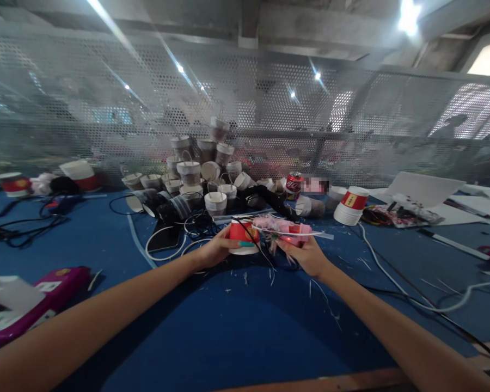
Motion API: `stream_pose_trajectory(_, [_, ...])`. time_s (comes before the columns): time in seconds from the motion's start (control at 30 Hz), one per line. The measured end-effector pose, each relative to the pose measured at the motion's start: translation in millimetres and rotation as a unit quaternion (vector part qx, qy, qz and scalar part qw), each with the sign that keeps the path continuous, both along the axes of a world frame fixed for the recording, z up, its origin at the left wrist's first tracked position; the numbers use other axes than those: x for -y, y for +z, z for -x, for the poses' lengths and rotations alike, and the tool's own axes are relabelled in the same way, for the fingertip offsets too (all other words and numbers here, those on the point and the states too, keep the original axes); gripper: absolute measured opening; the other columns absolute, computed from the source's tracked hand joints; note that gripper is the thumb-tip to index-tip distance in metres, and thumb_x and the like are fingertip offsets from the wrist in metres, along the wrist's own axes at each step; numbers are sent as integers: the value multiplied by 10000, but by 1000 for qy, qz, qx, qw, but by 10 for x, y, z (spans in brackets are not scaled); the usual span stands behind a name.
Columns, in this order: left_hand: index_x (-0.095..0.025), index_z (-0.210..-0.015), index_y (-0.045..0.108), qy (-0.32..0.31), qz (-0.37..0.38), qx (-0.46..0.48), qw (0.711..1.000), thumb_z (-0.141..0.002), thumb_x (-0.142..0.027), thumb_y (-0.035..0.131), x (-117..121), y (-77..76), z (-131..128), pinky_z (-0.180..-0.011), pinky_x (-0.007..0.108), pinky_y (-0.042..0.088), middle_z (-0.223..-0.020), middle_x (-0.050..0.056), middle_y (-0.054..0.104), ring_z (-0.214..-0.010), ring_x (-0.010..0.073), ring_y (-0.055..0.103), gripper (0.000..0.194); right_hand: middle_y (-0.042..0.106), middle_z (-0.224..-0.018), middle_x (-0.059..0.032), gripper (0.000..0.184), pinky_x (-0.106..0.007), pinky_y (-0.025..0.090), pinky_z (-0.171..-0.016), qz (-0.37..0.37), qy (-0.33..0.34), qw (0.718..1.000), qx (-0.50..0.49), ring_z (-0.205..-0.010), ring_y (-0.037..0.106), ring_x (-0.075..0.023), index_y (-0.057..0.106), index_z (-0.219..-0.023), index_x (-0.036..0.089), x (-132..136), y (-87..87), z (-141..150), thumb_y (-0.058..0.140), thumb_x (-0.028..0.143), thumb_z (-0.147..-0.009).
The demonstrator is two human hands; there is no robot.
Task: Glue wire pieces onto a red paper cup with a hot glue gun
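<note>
My left hand is wrapped round a red and white paper cup lifted over the blue table. Gripped in my right hand is a pink hot glue gun, its small red light lit and a white stick lying along it. Stringy, tangled bits cling to its front end, which is close against the cup; I cannot tell whether the two touch. Behind my hands stand many small whitish wrapped cups with loop handles, piled in a heap.
A red drink can and stacked paper cups stand at the back right. A phone lies among cables. A purple device is at the left. A white cable crosses the right side, and a perforated metal panel rises behind.
</note>
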State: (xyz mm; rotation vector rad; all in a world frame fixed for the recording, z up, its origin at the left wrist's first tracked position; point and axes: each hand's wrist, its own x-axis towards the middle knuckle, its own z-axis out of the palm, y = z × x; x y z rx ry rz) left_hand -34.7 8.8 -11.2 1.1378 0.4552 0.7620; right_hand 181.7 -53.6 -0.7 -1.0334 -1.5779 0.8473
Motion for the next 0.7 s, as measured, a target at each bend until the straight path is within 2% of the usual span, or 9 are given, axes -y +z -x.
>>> stream_pose_trajectory(0.13, [-141, -999, 584, -4, 2, 22, 1000, -522, -135, 716, 2, -4, -12, -763, 287, 456, -906, 51, 700, -816, 185, 647, 495, 632, -719, -26, 323, -275, 488, -579, -10, 14, 1000, -10, -639, 557, -144, 658, -911, 190, -3, 4, 0, 615, 447, -719])
stream_pose_trajectory(0.3, [-140, -1014, 574, -13, 1, 24, 1000, -540, -108, 689, 2, -2, 1, -787, 312, 445, -917, 59, 693, -823, 195, 640, 489, 559, -588, 7, 323, -239, 411, -439, -2, 5, 1000, -22, -477, 436, -94, 632, -846, 181, 21, 46, 17, 631, 465, -692])
stream_pose_trajectory(0.43, [-141, -1006, 583, -4, 0, 5, 1000, -541, -126, 692, 13, 12, 3, -773, 305, 442, -913, 58, 691, -815, 193, 636, 478, 532, -568, 13, 297, -227, 390, -435, -12, 11, 999, -39, -478, 423, -86, 609, -723, 179, 31, 70, 25, 640, 470, -675])
stream_pose_trajectory(0.6, [-144, -1005, 583, 7, 2, -2, 1000, -529, -127, 698, 5, -1, 6, -783, 310, 434, -917, 54, 689, -828, 193, 632, 491, 562, -604, 3, 302, -243, 379, -427, 6, 14, 999, -44, -459, 417, -89, 615, -785, 178, 20, 68, 9, 640, 457, -674])
stream_pose_trajectory(0.7, [-139, -1007, 582, 7, 1, -1, 1000, -525, -130, 697, -2, -14, 13, -779, 308, 432, -911, 55, 690, -820, 192, 631, 495, 513, -549, 23, 307, -234, 352, -406, 3, 13, 998, -54, -432, 380, -77, 606, -744, 178, 16, 66, 8, 655, 467, -654])
